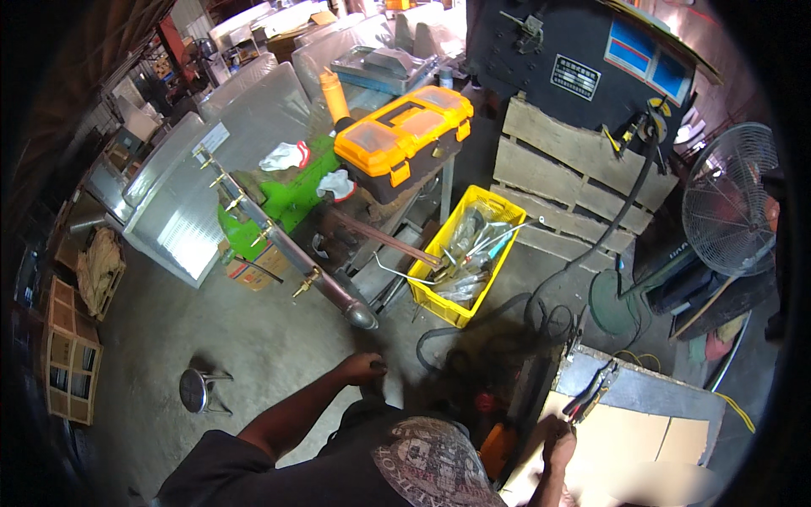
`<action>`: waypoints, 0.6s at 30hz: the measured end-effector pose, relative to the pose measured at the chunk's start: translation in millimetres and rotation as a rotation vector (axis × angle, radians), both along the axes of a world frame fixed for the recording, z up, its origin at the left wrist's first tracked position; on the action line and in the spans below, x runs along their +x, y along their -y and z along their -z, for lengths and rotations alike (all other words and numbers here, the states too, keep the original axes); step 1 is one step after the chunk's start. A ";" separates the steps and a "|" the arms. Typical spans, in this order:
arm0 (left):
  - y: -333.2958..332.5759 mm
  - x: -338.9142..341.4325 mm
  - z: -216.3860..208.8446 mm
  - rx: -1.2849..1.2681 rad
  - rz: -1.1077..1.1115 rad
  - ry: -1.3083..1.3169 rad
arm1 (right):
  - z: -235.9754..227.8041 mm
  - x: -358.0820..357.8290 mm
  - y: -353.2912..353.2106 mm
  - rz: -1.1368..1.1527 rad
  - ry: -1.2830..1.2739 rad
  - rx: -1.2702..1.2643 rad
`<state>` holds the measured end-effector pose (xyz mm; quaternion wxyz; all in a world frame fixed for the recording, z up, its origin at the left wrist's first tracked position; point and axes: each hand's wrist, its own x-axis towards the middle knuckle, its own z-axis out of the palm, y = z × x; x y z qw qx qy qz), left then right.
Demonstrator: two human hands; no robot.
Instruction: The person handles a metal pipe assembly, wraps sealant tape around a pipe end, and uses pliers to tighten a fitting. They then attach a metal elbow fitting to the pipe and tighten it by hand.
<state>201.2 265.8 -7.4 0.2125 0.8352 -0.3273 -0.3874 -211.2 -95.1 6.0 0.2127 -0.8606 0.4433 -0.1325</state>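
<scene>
At the lower right, the right hand (pixel 558 445) is at the handle ends of red-and-black-handled pliers (pixel 583 404), which lie across the edge of a metal-topped bench (pixel 672 395) partly covered by a cardboard sheet (pixel 623 433). Its fingers are bent, but I cannot tell whether they have closed on the handles. Nearer the middle, the left hand (pixel 363 369) has its fingers curled, with a dark patch at their tips; whether it grasps anything is unclear. Just beyond this hand, and apart from it, is the rounded end of a metal pipe (pixel 334 294) fitted with brass valves (pixel 310 278). Farther off, a yellow plastic crate (pixel 443 309) holds bagged parts and bent rods, near an orange-and-black toolbox (pixel 422 139). A round-topped stool (pixel 193 390) stands on the floor to the left.
</scene>
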 end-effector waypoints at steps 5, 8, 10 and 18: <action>-23.2 4.6 19.1 0.027 -0.113 0.034 | -32.3 0.6 -16.2 0.289 -0.035 0.061; -65.4 3.8 64.2 0.078 -0.360 -0.217 | -31.9 -40.8 -13.1 0.387 0.033 0.119; -82.8 1.6 71.3 0.117 -0.371 -0.152 | -57.1 -47.1 -12.4 0.461 -0.072 0.327; -42.6 6.1 61.5 0.141 -0.172 -0.171 | -55.4 -58.5 -52.7 0.258 -0.251 0.310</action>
